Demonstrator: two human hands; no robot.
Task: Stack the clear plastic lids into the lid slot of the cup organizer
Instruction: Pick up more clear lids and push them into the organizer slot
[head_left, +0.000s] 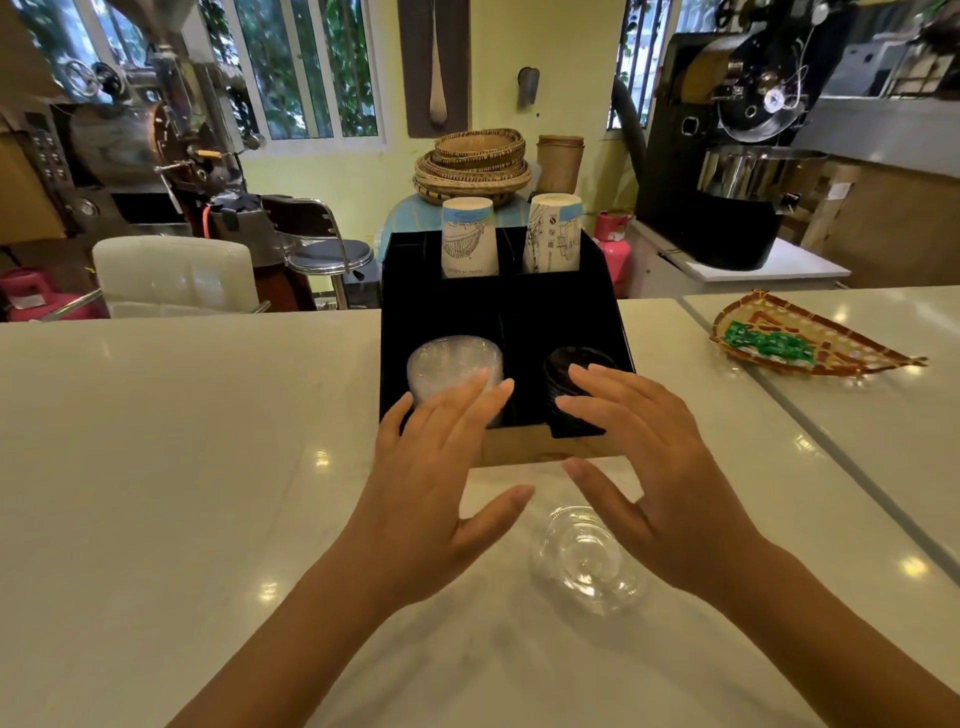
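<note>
A black cup organizer (498, 322) stands on the white counter ahead of me. Its front left slot holds a stack of clear plastic lids (452, 366); the front right slot holds black lids (566, 384). A small pile of clear lids (584, 558) lies loose on the counter near me. My left hand (441, 467) hovers flat with fingers spread, its fingertips over the front of the clear stack. Fingers also spread, my right hand (660, 473) reaches over the black lids, its palm above the loose pile. Neither hand holds anything.
Two stacks of upturned paper cups (470, 236) fill the organizer's rear slots. A woven tray (810, 340) with green packets sits on the counter at right. Behind the counter are a white chair (176, 275), a stool and coffee roasters.
</note>
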